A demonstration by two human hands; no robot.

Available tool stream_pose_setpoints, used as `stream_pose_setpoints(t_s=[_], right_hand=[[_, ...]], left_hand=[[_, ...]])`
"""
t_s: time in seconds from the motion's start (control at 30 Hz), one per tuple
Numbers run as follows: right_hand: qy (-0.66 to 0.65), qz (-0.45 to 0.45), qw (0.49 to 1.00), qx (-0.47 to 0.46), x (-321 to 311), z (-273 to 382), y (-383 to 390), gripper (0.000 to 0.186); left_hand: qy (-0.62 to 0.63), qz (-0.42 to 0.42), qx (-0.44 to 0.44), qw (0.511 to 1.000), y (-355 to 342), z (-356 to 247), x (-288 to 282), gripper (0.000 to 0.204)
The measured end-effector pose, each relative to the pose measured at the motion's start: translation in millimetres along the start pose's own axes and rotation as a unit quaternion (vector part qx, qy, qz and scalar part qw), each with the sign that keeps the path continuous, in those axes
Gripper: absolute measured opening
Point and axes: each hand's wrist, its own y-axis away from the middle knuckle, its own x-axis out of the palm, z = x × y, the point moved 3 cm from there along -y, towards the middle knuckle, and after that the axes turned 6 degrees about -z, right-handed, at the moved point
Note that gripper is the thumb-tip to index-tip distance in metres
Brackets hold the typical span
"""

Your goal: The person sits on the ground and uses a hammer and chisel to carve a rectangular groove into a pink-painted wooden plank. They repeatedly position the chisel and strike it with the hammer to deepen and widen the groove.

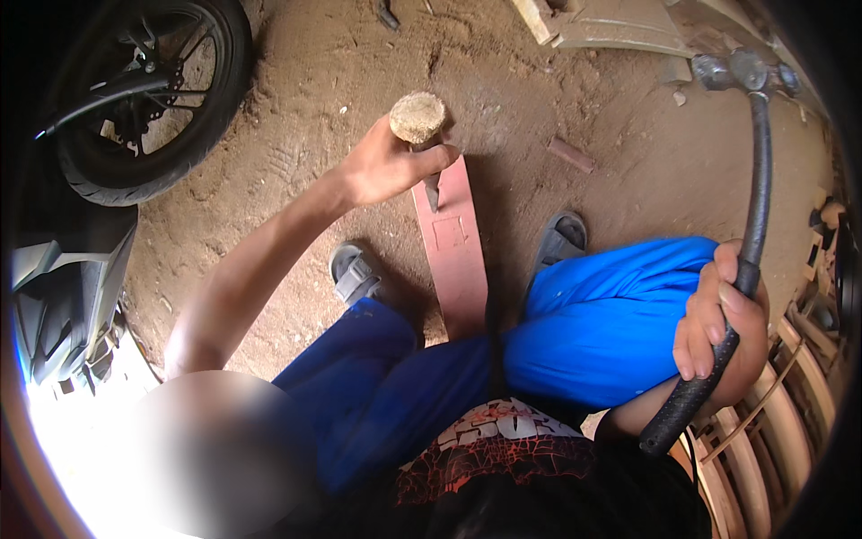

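My left hand is closed around a chisel with a flattened, frayed top. The chisel stands nearly upright, its narrow tip at a reddish wooden board. A small rectangle is outlined on the board just nearer to me than the tip. The board lies lengthwise between my feet, with its near end by my legs. At the right, my right hand grips a hammer by its black handle near my knee. The hammer's metal head is raised, well apart from the chisel.
A motorcycle wheel stands at the far left, with grey and black bodywork below it. Pale wooden pieces lie at the far right. Curved wooden parts are stacked beside me. A small wood scrap rests on the dirt floor.
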Motion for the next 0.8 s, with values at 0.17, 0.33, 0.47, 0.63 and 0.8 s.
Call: stream_pose_setpoints(t_s=[0.17,0.33,0.47,0.63,0.8], right_hand=[[0.050,-0.085,0.995,-0.023,9.4,-4.2,2.0,0.015],[0.080,-0.102,0.990,-0.053,17.8,-8.8,3.1,0.014],[0.101,-0.121,0.986,-0.062,20.4,-12.0,6.8,0.016],[0.131,-0.144,0.980,-0.053,25.1,-19.2,7.4,0.018],[0.163,-0.167,0.971,-0.043,33.8,-24.7,10.0,0.020]], left_hand=[[-0.175,-0.006,-0.069,0.982,9.2,-13.4,-10.6,0.043],[-0.175,-0.017,-0.010,0.984,16.5,-20.0,-13.3,0.045],[-0.229,0.050,-0.024,0.972,11.5,-34.5,-2.9,0.042],[-0.189,0.078,0.059,0.977,10.3,-38.5,7.8,0.035],[-0.016,0.042,0.082,0.996,8.9,-25.6,7.2,0.035]])
